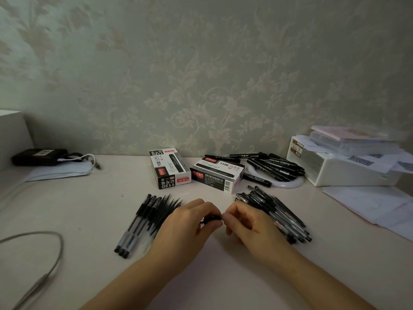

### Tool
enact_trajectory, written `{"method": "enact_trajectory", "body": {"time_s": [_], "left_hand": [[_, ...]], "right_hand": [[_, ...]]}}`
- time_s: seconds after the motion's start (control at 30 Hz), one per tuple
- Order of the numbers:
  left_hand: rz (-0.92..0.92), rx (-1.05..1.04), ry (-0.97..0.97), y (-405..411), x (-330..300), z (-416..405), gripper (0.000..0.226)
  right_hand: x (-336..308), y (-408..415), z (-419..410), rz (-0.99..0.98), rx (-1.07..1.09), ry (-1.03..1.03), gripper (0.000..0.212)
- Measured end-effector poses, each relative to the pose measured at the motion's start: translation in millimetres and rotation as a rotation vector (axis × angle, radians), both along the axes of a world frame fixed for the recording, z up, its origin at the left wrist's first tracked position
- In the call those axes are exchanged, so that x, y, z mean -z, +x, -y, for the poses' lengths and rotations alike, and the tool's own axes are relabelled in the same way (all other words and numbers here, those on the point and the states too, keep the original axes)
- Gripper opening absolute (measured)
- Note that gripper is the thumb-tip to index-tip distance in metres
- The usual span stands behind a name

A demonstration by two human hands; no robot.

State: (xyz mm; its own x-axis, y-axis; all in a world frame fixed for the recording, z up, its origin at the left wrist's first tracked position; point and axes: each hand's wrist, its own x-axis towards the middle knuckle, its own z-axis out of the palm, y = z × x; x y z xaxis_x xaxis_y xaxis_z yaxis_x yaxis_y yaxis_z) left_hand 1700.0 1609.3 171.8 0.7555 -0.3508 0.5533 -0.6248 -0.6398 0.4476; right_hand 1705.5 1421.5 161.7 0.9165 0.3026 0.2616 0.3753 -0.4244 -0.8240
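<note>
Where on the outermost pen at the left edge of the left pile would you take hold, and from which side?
Probably best: grip the outermost pen at its clear barrel, coming from above and the left. It lies flat on the table with its left flank bare, while the left pile crowds its right side.

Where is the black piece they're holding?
Head view, centre: the black piece is pinched between the left hand and right hand, right of the fanned pens.

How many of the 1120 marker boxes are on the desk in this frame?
2. The left box sits behind the left pen pile; the right box sits behind the right pen pile, beside loose markers. None appears hidden.
</note>
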Motion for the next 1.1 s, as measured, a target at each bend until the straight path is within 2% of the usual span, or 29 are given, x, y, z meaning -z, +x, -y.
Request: {"method": "enact_trajectory", "body": {"time_s": [0.13, 0.2, 0.33, 0.67, 0.77, 0.93, 1.1], "left_hand": [[0.008, 0.01, 0.008, 0, 0, 1, 0.009], [0.006, 0.004, 0.006, 1, 1, 1, 0.009], [-0.023, -0.016, -0.037, 3, 2, 0, 0.009], [0.034, -0.001, -0.02, 0, -3, 1, 0.002], [0.028, -0.049, -0.021, 3, -2, 0, 0.006], [0.01, -0.159, -0.048, 8, 1, -5, 0.014], [-0.033, -0.16, 0.012, 9, 4, -6, 0.017]], "right_hand": [[-2, -1, -2, 0.003, 0.017, 0.029, 0.042], [-2, -1, -1, 0.001, 0.012, 0.049, 0.039], [-2, -1, -1, 0.028, -0.039, -0.01, 0.013], [-5, -3, -4, -0.04, -0.017, 0.037, 0.024], [-6, -2, -2, 0.14, 0.153, -0.09, 0.023], [-4, 6, 18, 0.333, 0.407, -0.293, 0.003], [2, 8, 17, 0.314, 0.401, -0.531, 0.025]]}}
